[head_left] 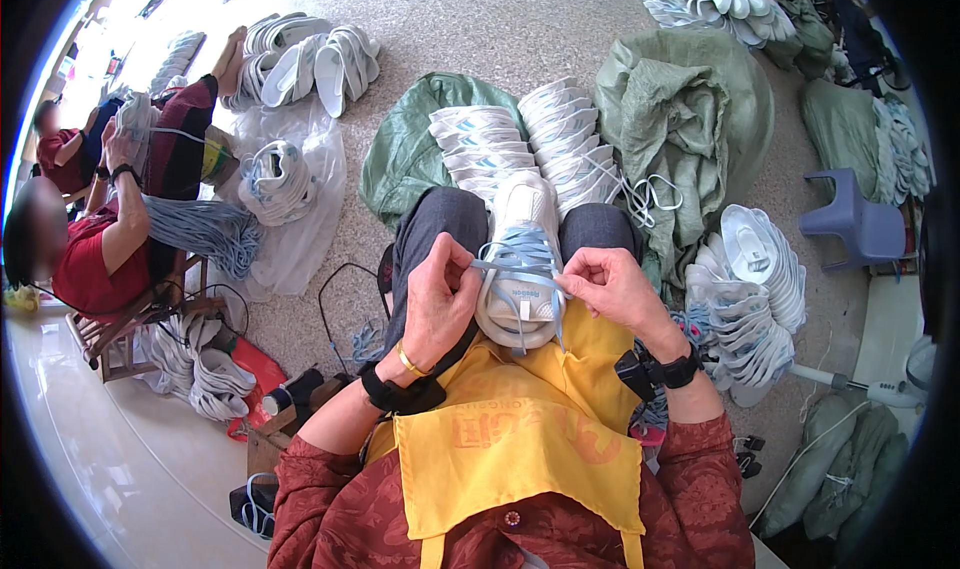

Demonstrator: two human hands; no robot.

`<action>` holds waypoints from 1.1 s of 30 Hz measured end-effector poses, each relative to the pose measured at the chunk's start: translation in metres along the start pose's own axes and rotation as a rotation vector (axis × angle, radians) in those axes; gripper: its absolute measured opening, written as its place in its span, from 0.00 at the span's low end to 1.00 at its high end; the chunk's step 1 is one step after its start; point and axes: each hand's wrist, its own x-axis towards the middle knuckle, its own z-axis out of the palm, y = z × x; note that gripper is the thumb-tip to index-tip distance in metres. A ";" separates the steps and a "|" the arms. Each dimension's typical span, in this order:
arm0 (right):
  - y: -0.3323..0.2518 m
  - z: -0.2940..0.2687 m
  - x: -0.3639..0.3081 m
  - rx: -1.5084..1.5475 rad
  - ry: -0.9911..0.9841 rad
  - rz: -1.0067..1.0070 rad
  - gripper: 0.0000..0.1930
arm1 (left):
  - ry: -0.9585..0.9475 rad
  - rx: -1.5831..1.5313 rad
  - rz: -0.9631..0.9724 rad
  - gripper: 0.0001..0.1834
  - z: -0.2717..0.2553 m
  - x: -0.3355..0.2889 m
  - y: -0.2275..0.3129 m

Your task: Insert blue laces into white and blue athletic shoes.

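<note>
A white sneaker rests between my knees with its toe pointing away from me and its tongue toward me. A light blue shoelace criss-crosses its eyelets. My left hand pinches a strand of the lace at the shoe's left side, near the upper eyelets. On the opposite side, my right hand has thumb and forefinger pressed together at the lace; the strand's end there is partly hidden by the fingers. A yellow apron covers my lap and reaches under the shoe's tongue.
Beyond my knees stand stacked white shoe uppers beside green woven sacks. More shoe parts pile at the right, near a purple stool. At the left, a seated co-worker handles shoes beside a bundle of blue laces.
</note>
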 end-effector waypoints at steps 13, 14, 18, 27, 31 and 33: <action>0.009 0.001 -0.008 0.393 0.129 -0.059 0.05 | -0.001 0.008 -0.033 0.08 -0.006 -0.003 0.000; 0.009 0.003 -0.012 0.372 0.156 -0.060 0.06 | 0.003 0.007 -0.028 0.08 -0.007 -0.004 -0.001; 0.008 0.008 -0.034 0.055 0.195 -0.113 0.08 | 0.017 0.036 -0.012 0.08 -0.013 -0.009 0.003; 0.007 0.041 -0.040 -0.403 0.332 -0.299 0.13 | -0.380 0.259 0.212 0.08 -0.030 -0.033 0.029; 0.010 0.050 -0.038 -0.513 0.431 -0.367 0.12 | -0.431 0.350 0.335 0.12 -0.031 -0.036 0.032; 0.010 0.055 -0.034 -0.463 0.457 -0.328 0.11 | -0.456 0.362 0.373 0.13 -0.031 -0.038 0.033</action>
